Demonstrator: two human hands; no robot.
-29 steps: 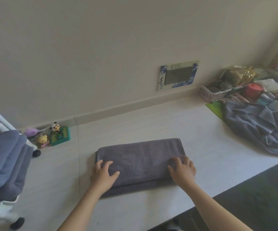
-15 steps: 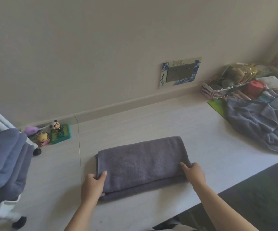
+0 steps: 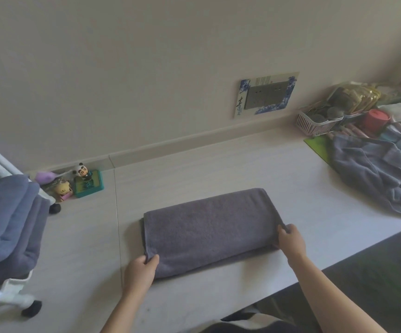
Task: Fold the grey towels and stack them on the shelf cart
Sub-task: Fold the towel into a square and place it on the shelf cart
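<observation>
A folded grey towel (image 3: 209,227) lies flat on the pale floor (image 3: 218,164) in the middle of the view. My left hand (image 3: 139,272) pinches its near left corner. My right hand (image 3: 290,241) grips its near right corner, thumb on top. At the left edge stands the white shelf cart (image 3: 12,292), holding a stack of folded grey towels (image 3: 4,224). A crumpled heap of unfolded grey towels (image 3: 382,174) lies at the right.
Small toy figures and a green tray (image 3: 86,183) sit by the wall at the left. A pink basket (image 3: 314,121), a red cup (image 3: 375,118) and clutter fill the back right. A dark mat (image 3: 387,272) covers the near right.
Both hands slid off the top of the towel to its near corners and took hold of them. The towel itself has stayed in place.
</observation>
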